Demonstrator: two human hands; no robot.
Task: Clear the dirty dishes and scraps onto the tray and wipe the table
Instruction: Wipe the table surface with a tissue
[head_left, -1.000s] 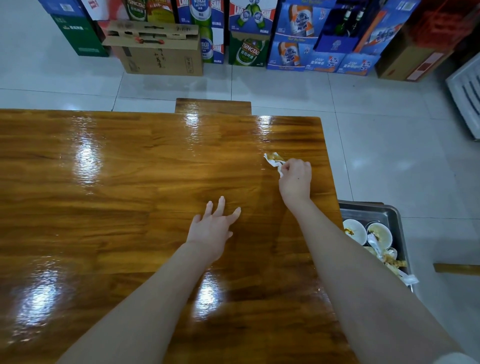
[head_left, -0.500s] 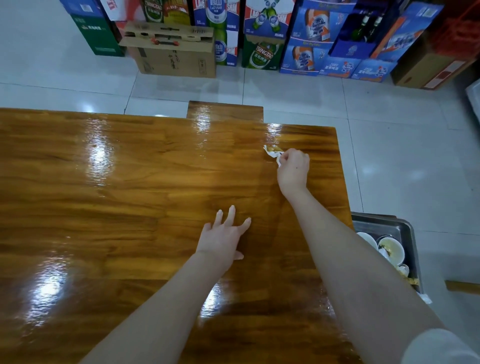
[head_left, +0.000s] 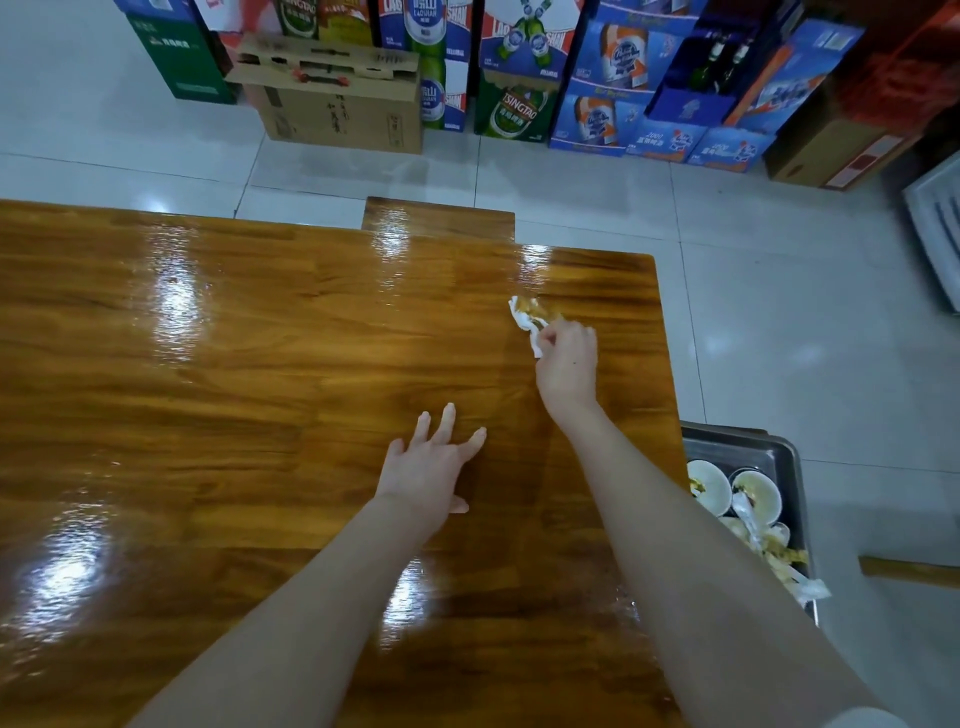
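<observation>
While left hand (head_left: 431, 467) lies flat, right hand (head_left: 567, 361) pinches probable tissue (head_left: 524, 316).

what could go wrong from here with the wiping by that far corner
1. The tissue pinched by the right hand looks soiled yellow-brown, so it may smear grease over the table rather than lift it.
2. It is near the table's far right corner, while the tray sits nearer the person; crumbs pushed off there would likely hit the floor.
3. A white scrap hangs over the tray's rim and could slip off.
</observation>
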